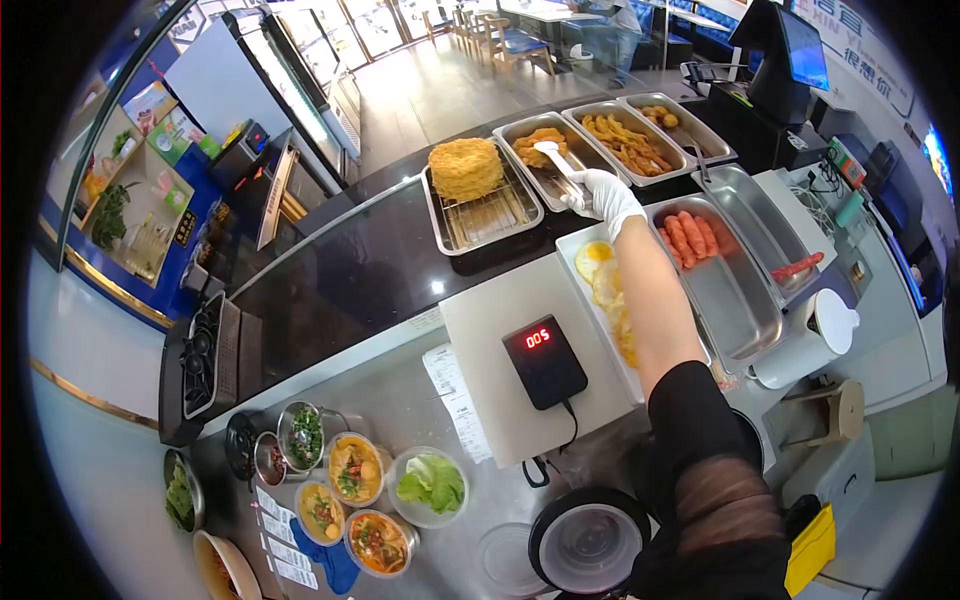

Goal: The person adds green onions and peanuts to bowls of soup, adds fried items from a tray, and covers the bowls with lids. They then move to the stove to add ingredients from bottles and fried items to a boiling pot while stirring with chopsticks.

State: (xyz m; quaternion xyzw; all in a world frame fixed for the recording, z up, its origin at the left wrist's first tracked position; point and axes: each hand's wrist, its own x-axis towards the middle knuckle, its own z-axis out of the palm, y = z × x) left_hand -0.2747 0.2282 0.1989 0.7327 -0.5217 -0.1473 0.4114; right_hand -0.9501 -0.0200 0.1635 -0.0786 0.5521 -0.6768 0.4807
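My right hand (605, 198), in a white glove, reaches out over the counter and is closed around the handle of a white spoon (549, 150). The spoon's head rests on brownish-yellow food (538, 140) in a metal tray (512, 131). Below my forearm lies a white tray (572, 240) of fried eggs (604, 283), partly covered by the arm. Several red sausages (688, 240) sit in another metal tray (742, 300) just right of the wrist. My left hand is out of view.
A rack tray holds stacked fried noodle cakes (466, 170). Trays of fried strips (625, 143) stand behind. Nearer are a black digital timer (545, 362), filled soup bowls (356, 470), a lettuce bowl (430, 487), and a black-rimmed pot (540, 535). A person (622, 35) stands far back.
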